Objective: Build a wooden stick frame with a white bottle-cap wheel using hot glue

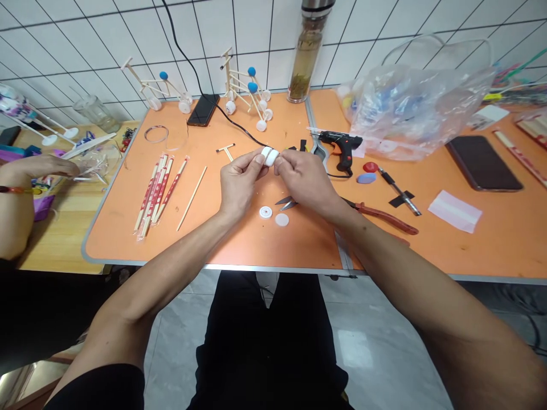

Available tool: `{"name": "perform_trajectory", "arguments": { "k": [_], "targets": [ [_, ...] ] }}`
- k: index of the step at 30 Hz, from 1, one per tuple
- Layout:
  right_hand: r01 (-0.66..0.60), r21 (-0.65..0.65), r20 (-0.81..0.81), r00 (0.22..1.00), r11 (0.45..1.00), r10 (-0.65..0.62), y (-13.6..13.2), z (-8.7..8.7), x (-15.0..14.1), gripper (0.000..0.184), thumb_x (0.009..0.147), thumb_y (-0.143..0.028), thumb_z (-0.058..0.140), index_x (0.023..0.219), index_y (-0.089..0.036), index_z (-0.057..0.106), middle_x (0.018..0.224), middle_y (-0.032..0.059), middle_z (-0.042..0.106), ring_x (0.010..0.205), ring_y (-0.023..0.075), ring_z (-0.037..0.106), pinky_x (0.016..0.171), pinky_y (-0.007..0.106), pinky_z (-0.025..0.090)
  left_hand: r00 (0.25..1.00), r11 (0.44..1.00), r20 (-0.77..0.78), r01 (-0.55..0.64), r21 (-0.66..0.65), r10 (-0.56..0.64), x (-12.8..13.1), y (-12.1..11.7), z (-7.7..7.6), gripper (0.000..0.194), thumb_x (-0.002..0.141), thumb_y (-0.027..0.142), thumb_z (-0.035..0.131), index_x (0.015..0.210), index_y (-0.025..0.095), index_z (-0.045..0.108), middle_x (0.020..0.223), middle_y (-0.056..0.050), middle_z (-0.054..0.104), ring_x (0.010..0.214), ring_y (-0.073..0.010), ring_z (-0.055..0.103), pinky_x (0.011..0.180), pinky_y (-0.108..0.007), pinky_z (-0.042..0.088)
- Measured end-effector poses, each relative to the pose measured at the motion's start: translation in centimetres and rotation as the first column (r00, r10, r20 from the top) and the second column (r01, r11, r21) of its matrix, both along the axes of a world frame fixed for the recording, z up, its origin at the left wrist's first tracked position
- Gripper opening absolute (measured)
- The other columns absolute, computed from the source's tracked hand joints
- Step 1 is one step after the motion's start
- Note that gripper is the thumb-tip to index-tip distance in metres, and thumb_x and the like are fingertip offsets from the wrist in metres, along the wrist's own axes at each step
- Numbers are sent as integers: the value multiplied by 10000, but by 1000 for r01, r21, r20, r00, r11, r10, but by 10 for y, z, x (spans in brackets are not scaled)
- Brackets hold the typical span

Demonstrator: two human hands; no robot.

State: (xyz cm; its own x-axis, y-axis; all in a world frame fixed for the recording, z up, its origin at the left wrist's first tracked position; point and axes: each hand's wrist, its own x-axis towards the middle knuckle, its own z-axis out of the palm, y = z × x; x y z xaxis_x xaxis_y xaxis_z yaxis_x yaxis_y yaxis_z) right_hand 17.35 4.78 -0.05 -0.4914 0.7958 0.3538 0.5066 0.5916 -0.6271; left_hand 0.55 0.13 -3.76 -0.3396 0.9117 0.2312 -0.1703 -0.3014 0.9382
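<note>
— What are the hands on?

— The left hand point(241, 182) and the right hand point(305, 179) meet above the orange bench point(115, 228). Each grip is closed, pinching from its own side a pair of white plastic wheels point(270, 156), which sit side by side and touch.

— And what lies nearest that pair?

— Just below it, on the bench, are a white disc with a centre hole point(265, 212) and a paler round disc point(281, 220), beside each other. Small scissors point(285, 202) lie partly under the right hand, and red-handled pliers point(384, 219) extend beyond that hand.

— What's to the left of the pair?

— Chopsticks in red-and-white paper sleeves point(156, 193) and a bare wooden stick point(192, 198) lie there, with a small T-shaped stick piece point(225, 151) nearer the pair.

— Further away?

— Beyond the pair stand two stick models with blue balls and white wheels point(248, 91), point(156, 82), near a black phone point(203, 109). To the right are a glue gun point(339, 147) and a clear plastic bag point(410, 111), and a glass bottle point(305, 57) stands against the tiled wall.

— Anyone else there?

— Yes, well left of the pair, a co-worker's hand point(38, 166) reaches toward a clear plastic piece point(96, 162) on a wooden table.
</note>
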Motion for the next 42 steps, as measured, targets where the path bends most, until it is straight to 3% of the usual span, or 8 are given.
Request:
{"name": "perform_trajectory", "arguments": {
  "k": [3,8,13,17,24,33,39,42],
  "targets": [
    [-11,-67,-24,1000,998,10,0,3,0,299,1106,-291,475,819,-255,549,752,30,614,718,220,565,704,376,349,1000,1000,-5,0,25,0,0,0,0,410,899,643,977,1120,299,954,1185,-43,928,1049,-197,863,1047,-385,726],
    [59,257,195,974,965,-112,0,-8,1,179,1104,-258,501,968,-246,618,1008,121,773,871,295,663,736,411,320,1000,1000,-1,5,-29,-5,3,-1,-3,360,922,605,967,1087,286,948,1177,-57,926,1090,-211,867,1072,-409,722],
    [46,244,218,971,969,-102,2,-12,-1,246,1142,-265,458,1003,-237,659,1027,134,803,920,315,693,762,421,370,999,998,38,-4,-63,7,3,1,-6,293,963,530,944,1106,275,943,1223,-65,916,1130,-211,866,1114,-424,712],
    [19,323,323,938,946,-129,-2,-8,0,215,1092,-208,503,1110,-201,717,1143,173,813,911,326,698,720,423,320,997,994,74,7,-109,1,2,2,-8,248,976,494,938,1084,271,937,1214,-60,915,1132,-207,869,1106,-410,720],
    [-45,391,379,918,919,-117,-3,-9,0,254,1057,-143,490,1103,-185,736,1099,173,803,875,309,684,724,421,340,991,986,136,19,-164,4,1,2,-7,176,1016,428,907,1097,274,932,1184,-48,921,1121,-195,877,1081,-381,729],
    [39,255,164,983,966,-83,5,-16,-1,242,1122,-274,463,948,-247,628,959,122,779,865,300,662,746,415,345,998,997,65,6,-70,-1,1,0,-4,322,922,528,988,1103,265,945,1263,-80,909,1174,-241,867,1129,-449,710],
    [10,-78,-52,999,997,-14,3,-6,-2,323,1120,-310,500,808,-250,561,790,47,670,762,235,601,736,382,347,996,999,79,-25,-35,27,8,-3,3,424,807,593,1052,1027,244,952,1140,-50,925,1065,-217,861,1042,-371,718],
    [-42,-134,-116,993,990,26,6,-6,1,374,1143,-410,537,815,-244,611,770,38,665,763,233,603,727,372,357,993,999,117,-20,-37,24,8,-2,4,335,839,501,1052,1045,255,955,1129,-44,924,1057,-209,859,1038,-361,713]
  ]
}}
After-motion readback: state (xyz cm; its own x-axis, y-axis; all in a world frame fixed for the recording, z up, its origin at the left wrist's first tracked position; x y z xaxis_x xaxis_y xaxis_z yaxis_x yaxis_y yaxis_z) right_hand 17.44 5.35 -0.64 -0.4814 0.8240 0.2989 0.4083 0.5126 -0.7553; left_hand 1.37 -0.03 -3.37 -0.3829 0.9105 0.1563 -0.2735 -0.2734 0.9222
